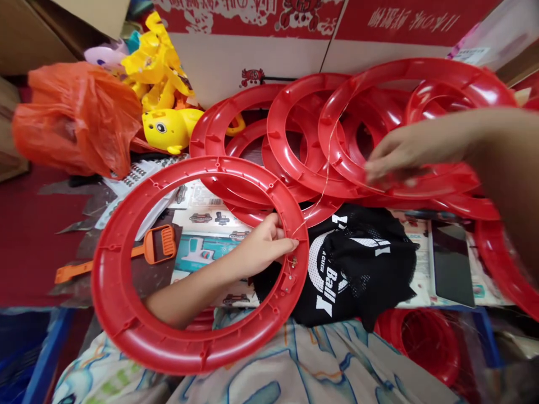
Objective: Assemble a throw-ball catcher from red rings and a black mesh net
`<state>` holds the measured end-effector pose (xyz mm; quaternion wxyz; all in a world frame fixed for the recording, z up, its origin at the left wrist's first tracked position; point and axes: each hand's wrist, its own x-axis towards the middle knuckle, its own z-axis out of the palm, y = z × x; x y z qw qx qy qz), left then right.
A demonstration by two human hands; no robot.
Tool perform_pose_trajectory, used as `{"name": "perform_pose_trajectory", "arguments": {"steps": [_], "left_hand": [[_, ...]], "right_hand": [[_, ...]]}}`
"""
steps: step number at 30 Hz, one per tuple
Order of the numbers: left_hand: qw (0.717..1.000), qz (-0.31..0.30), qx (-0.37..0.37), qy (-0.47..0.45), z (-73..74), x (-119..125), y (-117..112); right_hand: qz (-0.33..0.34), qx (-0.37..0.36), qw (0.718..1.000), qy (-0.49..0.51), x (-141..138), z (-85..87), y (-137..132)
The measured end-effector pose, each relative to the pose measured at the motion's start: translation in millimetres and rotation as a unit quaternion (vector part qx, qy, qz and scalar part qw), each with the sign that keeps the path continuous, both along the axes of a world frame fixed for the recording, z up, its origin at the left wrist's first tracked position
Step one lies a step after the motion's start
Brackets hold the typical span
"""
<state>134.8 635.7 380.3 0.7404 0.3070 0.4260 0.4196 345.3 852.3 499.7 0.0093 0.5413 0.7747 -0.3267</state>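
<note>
A large red plastic ring [110, 247] is tilted over my lap, its ribbed side facing me. My left hand [269, 244] reaches through the opening and grips the right part of the rim, thumb on top and fingers wrapped behind. Below the thumb, small metal bits sit in a recess of the rim. From near that thumb a thin copper-coloured wire [327, 174] runs up and right across other rings. My right hand [393, 154] hovers in front of the stacked red rings [295, 151], its fingers bent and blurred; whether anything is in them is unclear.
A black mesh cloth [357, 261] and a dark phone [451, 264] lie on the printed cardboard. At left are an orange plastic rake [159, 245], an orange bag [80, 118] and yellow toys [168, 129]. Red-and-white cartons [269, 53] stand behind. More red rings [425, 342] sit below.
</note>
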Motion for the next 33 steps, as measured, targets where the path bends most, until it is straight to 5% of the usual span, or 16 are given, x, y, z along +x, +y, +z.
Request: {"name": "perform_pose_trajectory", "arguments": {"steps": [3,8,13,18,24,33], "left_hand": [[1.000,0.002,0.004,-0.006,0.4,-1,-1],[0.999,0.032,0.022,-0.007,2.2,-2,-1],[0.999,0.037,0.036,-0.016,5.2,1,-3],[0.998,0.048,0.047,-0.014,6.3,2,-4],[0.997,0.058,0.045,-0.021,3.8,2,-5],[0.996,0.033,0.053,-0.059,4.7,1,-6]], "right_hand": [[0.080,-0.181,0.978,-0.070,-31,-26.5,-71],[0.024,-0.084,0.990,0.114,-47,-64.3,-133],[0.010,-0.065,0.951,0.303,-46,-75.0,-137],[0.159,-0.037,0.936,0.312,-51,-65.6,-132],[0.311,0.106,0.895,0.302,-61,-66.8,-123],[0.236,0.106,0.906,0.336,-55,-78.8,-128]]}}
